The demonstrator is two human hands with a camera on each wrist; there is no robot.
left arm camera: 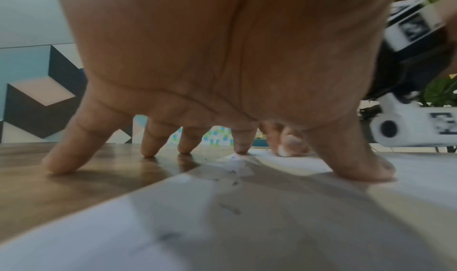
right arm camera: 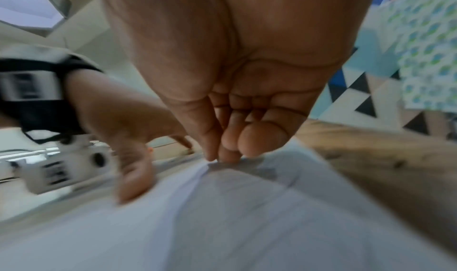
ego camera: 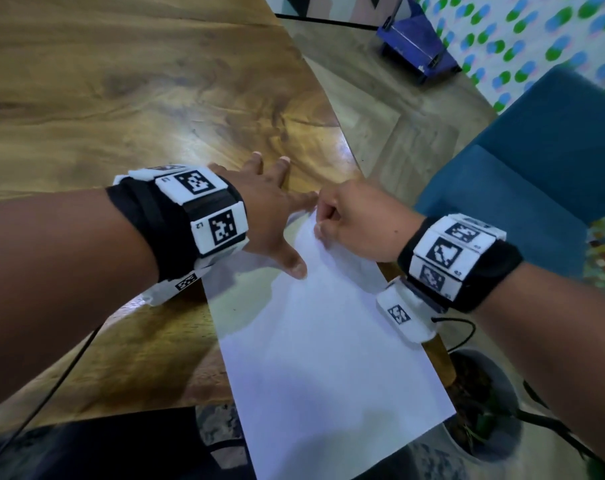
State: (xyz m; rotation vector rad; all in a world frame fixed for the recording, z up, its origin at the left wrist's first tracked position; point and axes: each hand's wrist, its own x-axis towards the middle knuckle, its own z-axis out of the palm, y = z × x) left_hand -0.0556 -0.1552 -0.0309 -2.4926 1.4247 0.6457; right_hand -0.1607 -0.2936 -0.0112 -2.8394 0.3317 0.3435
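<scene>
A white paper (ego camera: 321,341) lies flat at the wooden surface's (ego camera: 121,98) right edge. My right grip (ego camera: 349,220) pinches its far end. My left grip (ego camera: 269,209) spreads wide, thumb pressing the paper, outer fingertips on wood.

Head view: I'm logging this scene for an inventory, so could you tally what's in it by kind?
paper sheet: 1
hands, left hand and right hand: 2
marker wristbands: 2
wooden table: 1
blue chair: 1
plant pot: 1
blue stand on the floor: 1
Total: 9
</scene>
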